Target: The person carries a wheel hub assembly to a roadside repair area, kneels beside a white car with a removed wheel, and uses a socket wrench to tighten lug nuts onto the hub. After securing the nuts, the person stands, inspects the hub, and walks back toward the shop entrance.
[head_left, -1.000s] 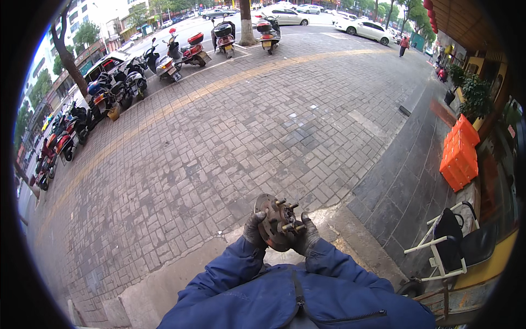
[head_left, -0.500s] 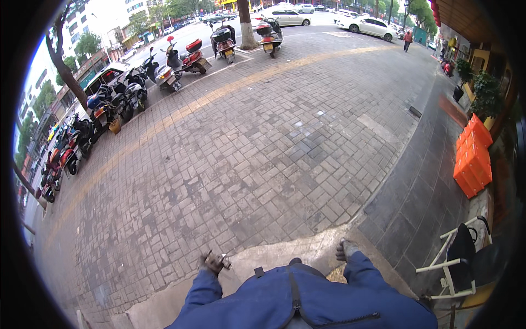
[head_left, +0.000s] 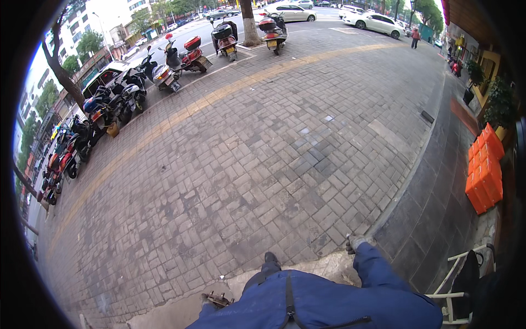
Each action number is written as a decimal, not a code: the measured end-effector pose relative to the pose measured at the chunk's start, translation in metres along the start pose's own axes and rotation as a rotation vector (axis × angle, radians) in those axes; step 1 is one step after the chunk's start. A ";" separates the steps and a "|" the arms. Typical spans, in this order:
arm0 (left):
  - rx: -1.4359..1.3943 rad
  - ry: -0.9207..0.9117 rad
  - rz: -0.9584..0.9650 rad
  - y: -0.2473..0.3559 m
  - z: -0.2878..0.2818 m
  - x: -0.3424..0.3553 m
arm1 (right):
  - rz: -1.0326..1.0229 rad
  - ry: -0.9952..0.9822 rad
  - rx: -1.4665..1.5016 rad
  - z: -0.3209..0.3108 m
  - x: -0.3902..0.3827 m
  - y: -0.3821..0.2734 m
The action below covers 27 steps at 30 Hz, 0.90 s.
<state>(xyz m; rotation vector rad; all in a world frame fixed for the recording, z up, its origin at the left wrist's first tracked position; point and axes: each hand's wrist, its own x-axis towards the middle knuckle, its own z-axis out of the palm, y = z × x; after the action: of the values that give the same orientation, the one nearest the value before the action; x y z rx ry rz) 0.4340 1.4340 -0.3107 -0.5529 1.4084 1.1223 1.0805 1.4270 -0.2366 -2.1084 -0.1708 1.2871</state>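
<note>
My left hand (head_left: 207, 299), dark-gloved and partly hidden by my blue jacket (head_left: 323, 299) at the bottom, grips a rusty metal wheel hub (head_left: 222, 301) with studs, low beside my body. My right hand (head_left: 356, 243), in a dirty grey glove, hangs out to the right above the pavement, fingers loosely bent and slightly apart, apparently with nothing in them. My shoe (head_left: 270, 256) shows just beyond the jacket, on the paving near a concrete edge.
Parked scooters (head_left: 71, 159) line the left and back beside tree trunks (head_left: 250, 24). Cars (head_left: 372, 24) are on the road. A person (head_left: 415, 38) is far right on the brick pavement (head_left: 246, 164). Stacked orange crates (head_left: 483, 172), plants (head_left: 496, 101) and a white-framed chair (head_left: 452, 293) line the right.
The hub, held up in both hands a second ago, is now low in my left hand; my right hand has moved out rightward. My foot has appeared ahead, and the view has shifted.
</note>
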 end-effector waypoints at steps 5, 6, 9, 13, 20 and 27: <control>0.033 -0.084 -0.035 0.010 0.143 0.073 | -0.123 -0.023 0.022 0.048 0.101 -0.092; 0.041 -0.114 -0.036 0.018 0.181 0.083 | -0.146 -0.038 0.046 0.058 0.122 -0.112; 0.062 -0.168 -0.036 0.032 0.266 0.120 | 0.014 -0.032 0.025 0.083 0.160 -0.148; 0.089 -0.207 -0.020 0.056 0.384 0.156 | 0.116 -0.012 0.024 0.096 0.193 -0.197; 0.058 -0.136 0.028 0.070 0.544 0.192 | 0.209 0.005 -0.050 0.107 0.328 -0.311; -0.022 0.002 0.045 0.052 0.661 0.190 | -0.004 -0.130 -0.179 0.147 0.467 -0.518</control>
<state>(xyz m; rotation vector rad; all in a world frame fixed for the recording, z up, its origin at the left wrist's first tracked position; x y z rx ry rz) 0.6713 2.0785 -0.3707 -0.5401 1.4180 1.1747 1.3075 2.0962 -0.3253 -2.1706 -0.3587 1.4546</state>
